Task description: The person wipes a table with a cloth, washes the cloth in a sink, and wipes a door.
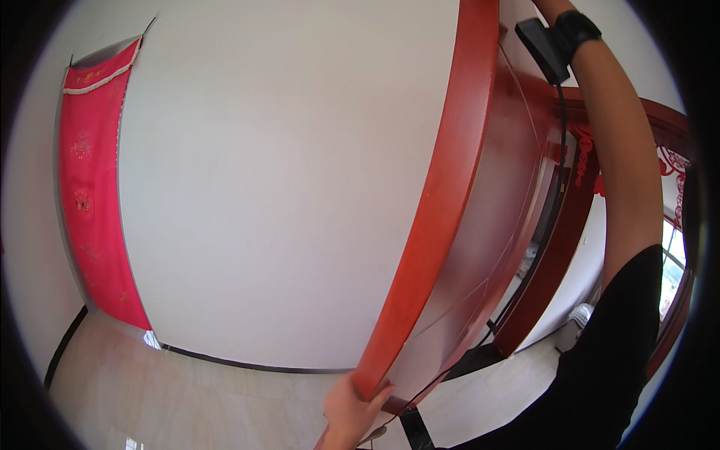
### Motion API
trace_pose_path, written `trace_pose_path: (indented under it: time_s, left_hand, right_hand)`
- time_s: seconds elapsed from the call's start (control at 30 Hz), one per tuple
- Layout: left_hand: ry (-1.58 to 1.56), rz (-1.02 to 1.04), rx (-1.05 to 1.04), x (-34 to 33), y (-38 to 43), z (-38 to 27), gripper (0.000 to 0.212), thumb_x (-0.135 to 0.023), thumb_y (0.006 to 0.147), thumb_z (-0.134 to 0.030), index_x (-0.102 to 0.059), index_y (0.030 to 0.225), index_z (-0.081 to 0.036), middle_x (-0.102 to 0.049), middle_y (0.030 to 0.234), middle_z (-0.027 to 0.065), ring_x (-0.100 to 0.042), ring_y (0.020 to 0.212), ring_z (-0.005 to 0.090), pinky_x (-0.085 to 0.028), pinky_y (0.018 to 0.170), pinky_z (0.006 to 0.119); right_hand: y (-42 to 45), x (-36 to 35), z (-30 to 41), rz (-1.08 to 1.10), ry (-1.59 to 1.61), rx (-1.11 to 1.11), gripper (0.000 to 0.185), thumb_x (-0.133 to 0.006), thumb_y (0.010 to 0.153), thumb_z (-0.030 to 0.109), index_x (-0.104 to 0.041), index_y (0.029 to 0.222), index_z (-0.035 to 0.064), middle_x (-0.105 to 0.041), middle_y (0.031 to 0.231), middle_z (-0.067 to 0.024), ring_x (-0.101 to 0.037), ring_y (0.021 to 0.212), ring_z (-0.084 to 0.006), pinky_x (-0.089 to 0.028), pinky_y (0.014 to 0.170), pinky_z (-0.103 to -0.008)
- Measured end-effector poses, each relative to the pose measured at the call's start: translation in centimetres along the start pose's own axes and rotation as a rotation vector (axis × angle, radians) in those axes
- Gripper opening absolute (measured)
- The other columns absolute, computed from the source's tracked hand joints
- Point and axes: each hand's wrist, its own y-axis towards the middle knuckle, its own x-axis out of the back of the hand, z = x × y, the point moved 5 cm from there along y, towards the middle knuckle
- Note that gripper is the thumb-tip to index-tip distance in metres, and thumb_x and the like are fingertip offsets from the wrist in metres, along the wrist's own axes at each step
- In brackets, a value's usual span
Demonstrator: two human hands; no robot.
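Observation:
My left hand (355,406) grips the lower end of the narrow edge of a long red-brown wooden board (436,214), its thumb on the right side. The board runs up to the top of the view and looks bent by the lens. Beside it stretches a glossy panel face (484,242) with thin lines. My right arm reaches up along the right side, with a black strap and a black device on the wrist; the right hand itself is beyond the top edge. A black cable (562,146) hangs from the device.
A pink-red cloth curtain (93,191) with a white fringe hangs over a doorway at the left. A white wall (270,185) rises behind, with a dark skirting. Red-brown door frames (548,270), red paper cut-outs (585,157) and a window (672,270) stand at the right.

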Motion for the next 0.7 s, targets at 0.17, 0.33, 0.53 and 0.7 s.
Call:
trace_pose_path:
  time_s: [0.17, 0.33, 0.53, 0.7]
  left_hand:
    - [-0.127, -0.170, -0.178, -0.6, -1.4, 1.0, 0.043, -0.077, 0.072, -0.024, -0.060, 0.104, 0.000, -0.066, 0.090, 0.0189, -0.062, 0.074, 0.0317, -0.050, 0.066, 0.039]
    - [-0.101, -0.264, -0.136, 2.1, -1.1, 2.2, 0.053, -0.083, 0.064, -0.029, -0.058, 0.099, 0.001, -0.063, 0.084, 0.0200, -0.060, 0.075, 0.0354, -0.049, 0.067, 0.041]
    - [-0.339, -0.195, -0.233, 4.8, 3.5, 7.8, 0.044, -0.070, 0.079, -0.008, -0.050, 0.117, 0.002, -0.063, 0.108, 0.0130, -0.059, 0.096, 0.0209, -0.048, 0.085, 0.034]
    - [-0.482, -0.184, -0.146, 5.5, 7.2, 8.6, 0.043, -0.068, 0.083, -0.008, -0.051, 0.121, 0.003, -0.062, 0.110, 0.0092, -0.058, 0.097, 0.0186, -0.048, 0.086, 0.032]
  right_hand:
    - [2.0, -0.1, 0.8, 0.229, -0.167, -0.142, 0.030, -0.057, 0.084, 0.028, -0.068, 0.090, 0.0002, -0.067, 0.077, -0.0126, -0.061, 0.068, -0.0225, -0.048, 0.067, -0.0334]
    - [1.0, -2.6, 5.9, 0.260, -0.287, 0.024, 0.029, -0.060, 0.080, 0.026, -0.069, 0.094, 0.0026, -0.069, 0.087, -0.0174, -0.065, 0.079, -0.0285, -0.049, 0.076, -0.0358]
    - [-5.6, -7.8, 11.1, 0.437, -0.196, 0.170, 0.025, -0.061, 0.078, 0.028, -0.068, 0.093, 0.0088, -0.066, 0.094, -0.0168, -0.062, 0.096, -0.0350, -0.047, 0.085, -0.0465]
    - [-12.7, -14.0, 11.6, 0.472, -0.360, 0.474, 0.026, -0.063, 0.077, 0.037, -0.069, 0.094, 0.0188, -0.068, 0.093, -0.0027, -0.061, 0.101, -0.0203, -0.023, 0.107, -0.0587]
